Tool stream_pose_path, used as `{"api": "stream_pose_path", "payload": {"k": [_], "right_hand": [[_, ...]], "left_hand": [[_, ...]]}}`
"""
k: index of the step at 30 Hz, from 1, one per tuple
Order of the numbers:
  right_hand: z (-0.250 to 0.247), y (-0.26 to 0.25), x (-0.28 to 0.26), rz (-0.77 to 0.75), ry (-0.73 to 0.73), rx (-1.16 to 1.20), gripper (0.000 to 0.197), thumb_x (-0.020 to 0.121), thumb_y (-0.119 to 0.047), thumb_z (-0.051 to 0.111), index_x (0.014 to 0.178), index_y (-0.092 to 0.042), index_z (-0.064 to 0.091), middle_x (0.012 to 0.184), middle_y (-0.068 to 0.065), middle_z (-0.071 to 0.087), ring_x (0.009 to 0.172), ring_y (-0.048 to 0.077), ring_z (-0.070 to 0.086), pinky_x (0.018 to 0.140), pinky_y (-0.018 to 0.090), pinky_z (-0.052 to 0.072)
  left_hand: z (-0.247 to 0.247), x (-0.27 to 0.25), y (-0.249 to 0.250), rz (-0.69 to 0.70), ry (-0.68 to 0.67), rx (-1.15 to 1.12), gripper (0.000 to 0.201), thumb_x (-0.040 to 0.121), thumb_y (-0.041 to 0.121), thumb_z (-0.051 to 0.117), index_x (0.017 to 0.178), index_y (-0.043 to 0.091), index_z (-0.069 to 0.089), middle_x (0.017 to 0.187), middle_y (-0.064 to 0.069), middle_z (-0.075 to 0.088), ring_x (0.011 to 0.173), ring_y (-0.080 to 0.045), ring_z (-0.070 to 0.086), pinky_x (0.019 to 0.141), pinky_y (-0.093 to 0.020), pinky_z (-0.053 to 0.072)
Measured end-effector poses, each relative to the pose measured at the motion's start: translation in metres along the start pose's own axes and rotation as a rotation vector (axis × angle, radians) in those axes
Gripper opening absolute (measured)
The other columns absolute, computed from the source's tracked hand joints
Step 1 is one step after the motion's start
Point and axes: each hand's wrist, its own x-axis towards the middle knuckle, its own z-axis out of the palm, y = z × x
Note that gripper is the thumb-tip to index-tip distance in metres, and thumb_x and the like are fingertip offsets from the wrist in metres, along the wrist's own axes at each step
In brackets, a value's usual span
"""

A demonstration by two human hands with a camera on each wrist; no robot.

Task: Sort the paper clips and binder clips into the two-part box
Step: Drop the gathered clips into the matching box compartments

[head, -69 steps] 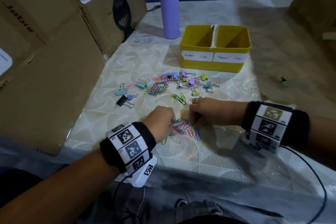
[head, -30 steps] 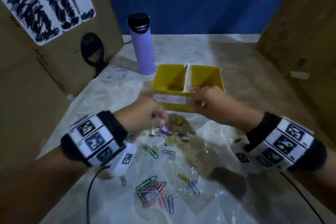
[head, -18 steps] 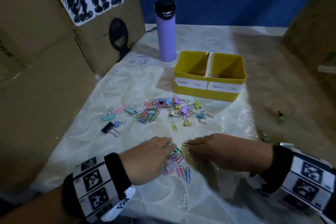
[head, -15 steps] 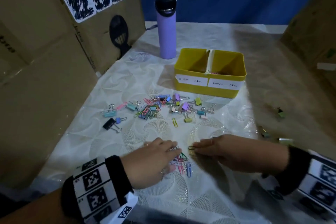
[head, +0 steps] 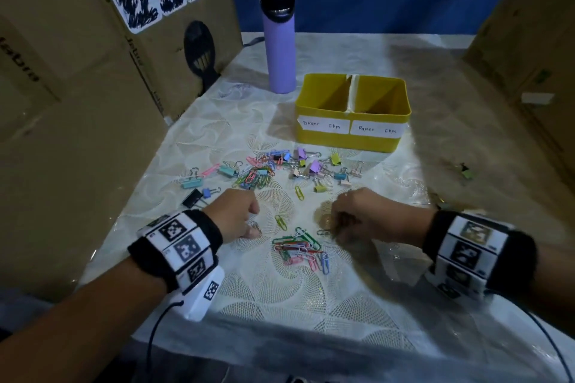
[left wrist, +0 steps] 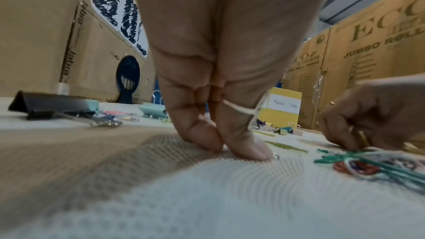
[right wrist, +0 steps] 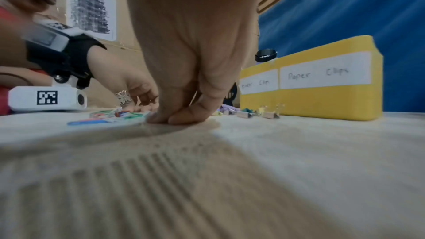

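While both hands work frame centre: yellow two-part box [head: 351, 140] upper centre, labelled Binder Clips, Paper Clips; mixed clips [head: 270, 169] below it; paper clip pile [head: 300, 250] lower centre. Left hand [head: 236, 216] pinches pale paper clip [head: 255, 226]; right hand [head: 362, 214] fingers curled, fingertips [right wrist: 181, 118] on cloth, grip unclear.

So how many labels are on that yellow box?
2: the "Binder Clips" label on the box's left half, the "Paper Clips" label on its right. Other sides are hidden.
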Motion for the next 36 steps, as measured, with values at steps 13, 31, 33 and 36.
{"api": "stream_pose_path", "payload": {"k": [13, 31, 33, 36], "right_hand": [[0.000, -0.027, 0.024, -0.096, -0.023, -0.103, 0.047, 0.083, 0.000, 0.049, 0.126, -0.017, 0.053, 0.129, 0.011, 0.060, 0.116, 0.029, 0.057, 0.101, 0.040, 0.045], [0.008, -0.042, 0.020, 0.051, -0.139, -0.087, 0.042, 0.075, -0.019, 0.071, 0.110, -0.007, 0.051, 0.115, 0.014, 0.050, 0.099, 0.026, 0.048, 0.075, 0.023, 0.033], [0.010, -0.041, 0.020, 0.025, -0.147, -0.099, 0.033, 0.078, -0.019, 0.068, 0.105, -0.007, 0.054, 0.110, 0.014, 0.055, 0.095, 0.027, 0.050, 0.073, 0.024, 0.033], [0.013, -0.042, 0.019, -0.013, -0.119, -0.152, 0.021, 0.084, -0.010, 0.058, 0.105, -0.004, 0.056, 0.109, 0.016, 0.055, 0.099, 0.030, 0.053, 0.074, 0.028, 0.035]], "left_hand": [[0.018, -0.016, 0.020, 0.265, -0.074, 0.101, 0.052, 0.097, 0.011, 0.039, 0.146, 0.013, 0.022, 0.158, -0.005, 0.011, 0.146, -0.023, 0.013, 0.120, -0.036, 0.015], [0.041, -0.041, 0.035, 0.279, 0.100, 0.308, 0.038, 0.086, 0.029, 0.062, 0.117, 0.009, 0.054, 0.116, -0.008, 0.051, 0.108, -0.023, 0.049, 0.086, -0.034, 0.045], [0.042, -0.040, 0.034, 0.296, 0.096, 0.283, 0.038, 0.086, 0.026, 0.062, 0.119, 0.010, 0.052, 0.116, -0.008, 0.050, 0.108, -0.023, 0.050, 0.087, -0.035, 0.047], [0.043, -0.036, 0.037, 0.319, 0.079, 0.270, 0.033, 0.087, 0.021, 0.060, 0.116, 0.008, 0.049, 0.114, -0.009, 0.049, 0.104, -0.025, 0.051, 0.084, -0.035, 0.045]]}}
